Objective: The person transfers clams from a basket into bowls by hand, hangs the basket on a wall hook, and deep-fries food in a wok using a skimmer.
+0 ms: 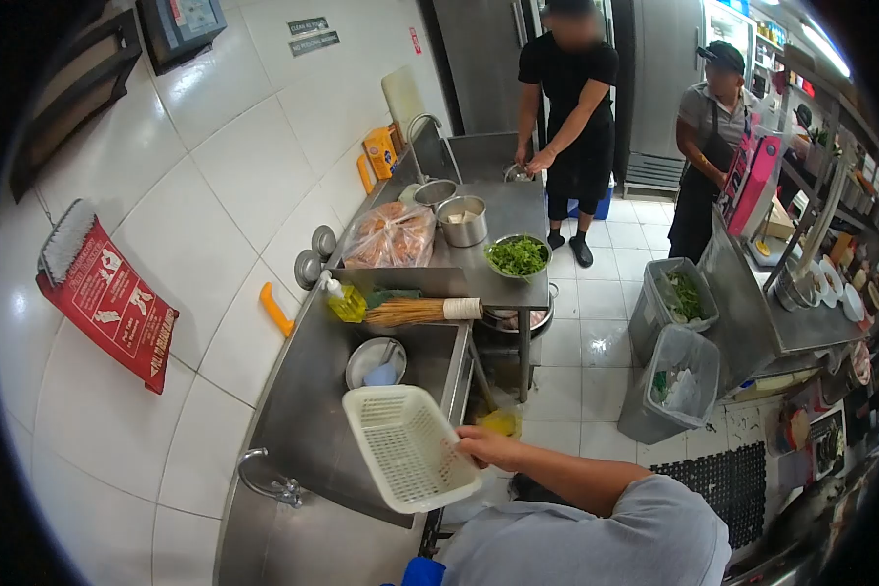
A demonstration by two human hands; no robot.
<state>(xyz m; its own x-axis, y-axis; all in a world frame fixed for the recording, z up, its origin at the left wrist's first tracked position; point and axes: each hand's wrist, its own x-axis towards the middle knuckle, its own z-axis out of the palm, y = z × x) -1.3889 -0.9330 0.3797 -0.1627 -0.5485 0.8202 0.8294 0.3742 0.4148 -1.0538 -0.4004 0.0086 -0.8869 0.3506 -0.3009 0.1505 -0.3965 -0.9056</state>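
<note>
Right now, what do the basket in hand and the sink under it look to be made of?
The basket, gripped at its rim by the right hand, looks like cream moulded plastic: matte, with a fine slotted grid in base and walls. The sink looks like stainless steel: grey, brushed, with soft reflections, as does the counter beside it. The left hand is not in view.

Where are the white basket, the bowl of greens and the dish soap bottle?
white basket (405, 444): head view, point on its slatted floor.
bowl of greens (518, 256): head view, point on the leaves in its middle.
dish soap bottle (346, 304): head view, point on its yellow body.
</note>
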